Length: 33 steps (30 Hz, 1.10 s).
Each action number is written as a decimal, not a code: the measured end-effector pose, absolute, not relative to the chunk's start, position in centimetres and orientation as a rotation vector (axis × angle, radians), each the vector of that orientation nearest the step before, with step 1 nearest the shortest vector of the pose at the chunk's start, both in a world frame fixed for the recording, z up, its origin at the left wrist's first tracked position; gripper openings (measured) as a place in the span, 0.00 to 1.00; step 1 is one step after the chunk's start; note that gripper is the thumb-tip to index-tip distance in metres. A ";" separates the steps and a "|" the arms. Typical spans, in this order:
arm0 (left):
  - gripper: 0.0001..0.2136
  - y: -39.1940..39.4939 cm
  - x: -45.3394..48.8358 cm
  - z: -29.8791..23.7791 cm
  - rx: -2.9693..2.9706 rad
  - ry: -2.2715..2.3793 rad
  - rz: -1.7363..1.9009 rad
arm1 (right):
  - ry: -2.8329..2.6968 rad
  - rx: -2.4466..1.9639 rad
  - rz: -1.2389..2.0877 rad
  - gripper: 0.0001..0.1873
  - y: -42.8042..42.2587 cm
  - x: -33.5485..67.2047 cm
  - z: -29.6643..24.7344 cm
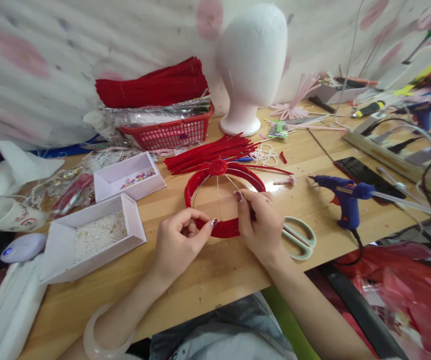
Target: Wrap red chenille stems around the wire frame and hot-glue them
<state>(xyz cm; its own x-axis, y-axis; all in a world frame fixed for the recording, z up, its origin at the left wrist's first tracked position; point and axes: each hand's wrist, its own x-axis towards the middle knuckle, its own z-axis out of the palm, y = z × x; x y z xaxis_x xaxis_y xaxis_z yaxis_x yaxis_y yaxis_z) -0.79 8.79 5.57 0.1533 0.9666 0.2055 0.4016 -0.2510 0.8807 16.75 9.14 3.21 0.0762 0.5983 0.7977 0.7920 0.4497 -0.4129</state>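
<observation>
Head view: a red hoop point(225, 229) lies flat at the centre of the frame on the tabletop point(200, 285), with thin wires point(206, 184) fanned inside it from a red knob at its upper edge. The left grip point(183, 240) is seen just below and left of the hoop, thumb and forefinger pinched shut into a ring, with one fingertip touching the hoop's lower rim. Whether anything is held in that pinch cannot be told. The right grip point(260, 225) is laid over the hoop's lower right rim, and its thumb and forefinger are closed on the end of one wire inside the hoop. The hoop's lower rim is thus bracketed between both grips. A pale bangle point(98, 335) is worn on the left wrist.

Scissors point(301, 241) lie just right of the right grip, and a blue glue gun point(345, 197) stands farther right. Red stems point(211, 152) are piled just above the hoop. A foam head point(251, 65) is at upper centre, a red basket point(170, 132) to its left. Two white trays are at centre left, one with pearls point(95, 235) and one with gems point(128, 177).
</observation>
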 end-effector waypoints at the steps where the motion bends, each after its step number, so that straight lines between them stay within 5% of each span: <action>1: 0.04 8.8 -0.8 5.6 1.759 1.310 1.072 | -1.615 -1.238 -0.219 0.06 9.1 16.8 3.2; 15: 0.02 8.6 -0.9 5.2 1.947 1.154 1.255 | -1.564 -1.272 -0.145 0.07 9.1 16.8 3.1; 24: 0.10 7.9 -1.9 4.4 1.948 1.106 1.434 | -1.448 -1.298 -0.095 0.07 8.9 16.9 3.1; 33: 0.05 7.9 -1.9 5.4 2.824 0.756 1.437 | -1.225 -1.348 0.080 0.09 8.7 16.9 3.2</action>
